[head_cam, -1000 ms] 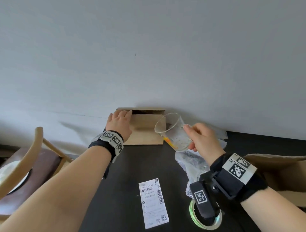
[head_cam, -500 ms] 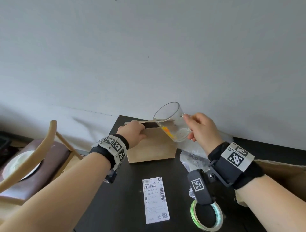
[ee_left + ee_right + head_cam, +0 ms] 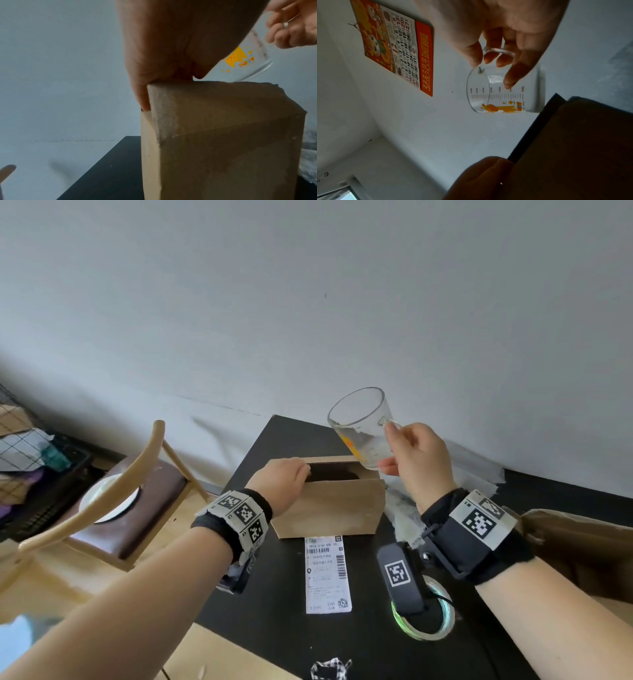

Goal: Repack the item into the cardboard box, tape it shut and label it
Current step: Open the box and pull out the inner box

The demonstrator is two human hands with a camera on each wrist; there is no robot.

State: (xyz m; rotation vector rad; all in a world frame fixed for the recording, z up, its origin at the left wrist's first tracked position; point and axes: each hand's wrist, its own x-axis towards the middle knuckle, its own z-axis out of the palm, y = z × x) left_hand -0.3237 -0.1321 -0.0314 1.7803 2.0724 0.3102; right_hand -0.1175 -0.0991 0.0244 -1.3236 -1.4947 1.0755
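Note:
A small brown cardboard box (image 3: 329, 508) (image 3: 223, 142) (image 3: 582, 148) stands upright on the black table (image 3: 274, 628) with its top open. My left hand (image 3: 282, 484) (image 3: 164, 47) grips the box's top left edge, fingers curled over the rim. My right hand (image 3: 416, 460) (image 3: 505, 40) holds a clear glass measuring mug (image 3: 363, 429) (image 3: 243, 59) (image 3: 501, 94) by its handle, tilted, just above the box's right corner. The mug has an orange print and a scale. A white shipping label (image 3: 327, 575) lies flat in front of the box. A roll of clear tape (image 3: 424, 614) lies under my right wrist.
Crumpled bubble wrap (image 3: 404, 515) lies right of the box against the wall. A larger open cardboard box (image 3: 582, 549) stands at the right. A wooden chair (image 3: 130, 484) with a plate on its seat stands left of the table. A calendar (image 3: 397, 47) hangs on the wall.
My left hand has stood the box upright and drawn it toward me, shifting its grip to the top edge. My right hand has lifted the mug above the box's opening.

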